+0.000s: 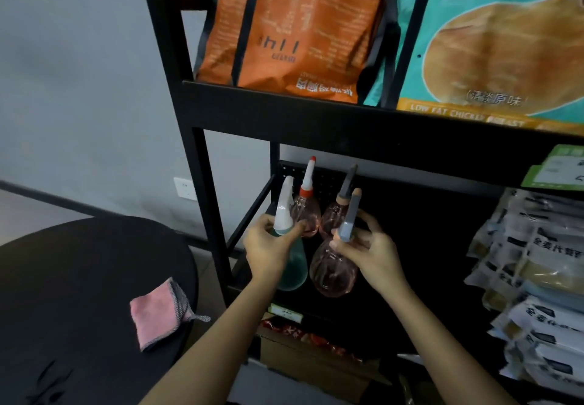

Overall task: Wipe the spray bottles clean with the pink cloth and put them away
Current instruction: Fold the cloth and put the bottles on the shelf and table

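Black table top, round, fills the lower left before a grey wall with a white socket. The pink cloth lies folded on the table, well apart from both hands. Beside the table stands a black metal rack, and an orange bag and a teal bag lean on its upper shelf. Under that shelf the left hand grips a green bottle at its neck and the right hand grips a pink bottle below its grey sprayer. The two are held side by side before a pegboard. Behind them, partly hidden, are a red-capped bottle and a grey-capped bottle. Stacked packets sit at right, a cardboard box below.
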The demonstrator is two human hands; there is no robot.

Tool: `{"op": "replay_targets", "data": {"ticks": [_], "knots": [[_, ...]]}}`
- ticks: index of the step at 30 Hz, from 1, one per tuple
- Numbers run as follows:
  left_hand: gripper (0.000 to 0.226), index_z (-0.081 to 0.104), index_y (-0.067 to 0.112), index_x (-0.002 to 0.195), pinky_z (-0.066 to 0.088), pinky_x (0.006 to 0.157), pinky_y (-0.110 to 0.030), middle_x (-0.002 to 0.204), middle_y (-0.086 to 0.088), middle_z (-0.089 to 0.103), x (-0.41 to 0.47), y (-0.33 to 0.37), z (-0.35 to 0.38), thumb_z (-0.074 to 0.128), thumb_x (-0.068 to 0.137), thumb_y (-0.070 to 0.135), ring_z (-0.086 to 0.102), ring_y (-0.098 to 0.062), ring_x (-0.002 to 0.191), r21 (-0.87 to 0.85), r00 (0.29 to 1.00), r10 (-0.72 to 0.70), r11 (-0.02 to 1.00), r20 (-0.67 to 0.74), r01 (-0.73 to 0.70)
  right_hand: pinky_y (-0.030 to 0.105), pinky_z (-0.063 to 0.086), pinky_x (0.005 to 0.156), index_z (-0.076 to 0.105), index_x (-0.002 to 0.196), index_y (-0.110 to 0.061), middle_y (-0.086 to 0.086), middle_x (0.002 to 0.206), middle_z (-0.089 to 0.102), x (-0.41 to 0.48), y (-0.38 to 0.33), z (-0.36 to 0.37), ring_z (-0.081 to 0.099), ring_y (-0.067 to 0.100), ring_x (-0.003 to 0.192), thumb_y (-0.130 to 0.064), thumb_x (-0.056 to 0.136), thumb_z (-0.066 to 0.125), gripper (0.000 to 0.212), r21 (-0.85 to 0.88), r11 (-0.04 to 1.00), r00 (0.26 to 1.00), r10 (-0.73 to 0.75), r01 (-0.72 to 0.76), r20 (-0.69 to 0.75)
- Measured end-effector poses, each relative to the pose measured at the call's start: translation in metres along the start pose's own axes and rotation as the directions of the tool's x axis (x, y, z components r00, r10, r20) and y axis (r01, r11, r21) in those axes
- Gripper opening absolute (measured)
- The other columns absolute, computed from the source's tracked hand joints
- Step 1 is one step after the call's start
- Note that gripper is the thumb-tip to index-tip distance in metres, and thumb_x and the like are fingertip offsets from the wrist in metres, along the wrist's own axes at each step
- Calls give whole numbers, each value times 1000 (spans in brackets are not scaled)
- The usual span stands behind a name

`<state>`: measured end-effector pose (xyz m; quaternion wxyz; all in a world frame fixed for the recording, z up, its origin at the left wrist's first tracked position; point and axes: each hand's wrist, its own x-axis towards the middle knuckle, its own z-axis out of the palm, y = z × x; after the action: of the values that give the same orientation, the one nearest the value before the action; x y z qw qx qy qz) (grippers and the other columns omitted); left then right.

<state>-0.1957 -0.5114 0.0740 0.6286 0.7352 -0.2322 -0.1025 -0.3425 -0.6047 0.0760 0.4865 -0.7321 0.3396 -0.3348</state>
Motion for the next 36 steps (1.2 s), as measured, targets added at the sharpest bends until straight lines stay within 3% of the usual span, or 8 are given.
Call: {"op": "replay_targets", "data": {"ticks": [2,9,16,22,27,30,32,36], "knots": [[34,56,19,69,41,55,-24,67,5,61,5,-5,6,87,68,32,55,-7,63,27,1000,-18,999,-5,18,41,53,96,57,95,-36,-7,90,74,4,7,4,71,14,92,-7,73,82,45,6,1000,1000,20,-20,10],[38,49,25,65,37,55,-26,65,10,57,16,-22,20,87,69,30,53,-5,61,62,998,-53,997,-17,54,43,52,97,46,116,-47,-7,92,75,15,34,15,71,12,96,-10,72,84,69,1,999,999,45,-45,31],[40,50,28,68,45,60,-32,69,7,61,19,-30,31,86,66,44,58,-11,65,44,996,-86,995,6,86,42,52,98,45,112,-51,-10,93,73,21,45,22,69,11,98,-9,71,84,71,1,999,999,40,-40,23],[37,56,24,75,54,71,-41,75,8,64,22,-37,40,85,68,46,61,-9,71,59,994,-111,992,8,110,42,52,98,40,124,-47,-12,100,71,26,52,22,67,9,103,-14,72,84,75,-19,1000,1000,21,-21,4],[36,59,23,79,54,71,-39,76,9,64,22,-41,37,87,66,41,62,-8,74,33,997,-63,998,37,61,36,52,97,43,118,-49,-14,96,73,23,60,22,68,3,99,-10,74,82,70,-3,1000,1000,-11,11,-24],[42,61,28,94,49,72,-22,87,16,66,20,-42,31,89,64,39,61,4,84,-15,995,-34,999,90,35,36,49,101,45,121,-47,-11,106,73,19,69,22,67,7,107,-12,72,84,72,11,1000,1000,-20,20,-18],[56,60,29,108,46,78,-11,97,21,65,17,-46,26,92,62,34,59,10,93,-55,991,-20,998,131,27,31,45,104,43,128,-46,-10,117,70,15,75,22,62,7,116,-15,71,85,77,6,1000,1000,-11,11,-4],[69,61,22,121,50,88,-18,113,11,66,13,-62,15,92,61,32,61,-3,104,-41,982,-25,999,188,33,8,38,97,42,140,-32,-11,131,59,7,84,22,52,-3,123,-16,71,85,84,-9,999,999,42,-42,8]]}}
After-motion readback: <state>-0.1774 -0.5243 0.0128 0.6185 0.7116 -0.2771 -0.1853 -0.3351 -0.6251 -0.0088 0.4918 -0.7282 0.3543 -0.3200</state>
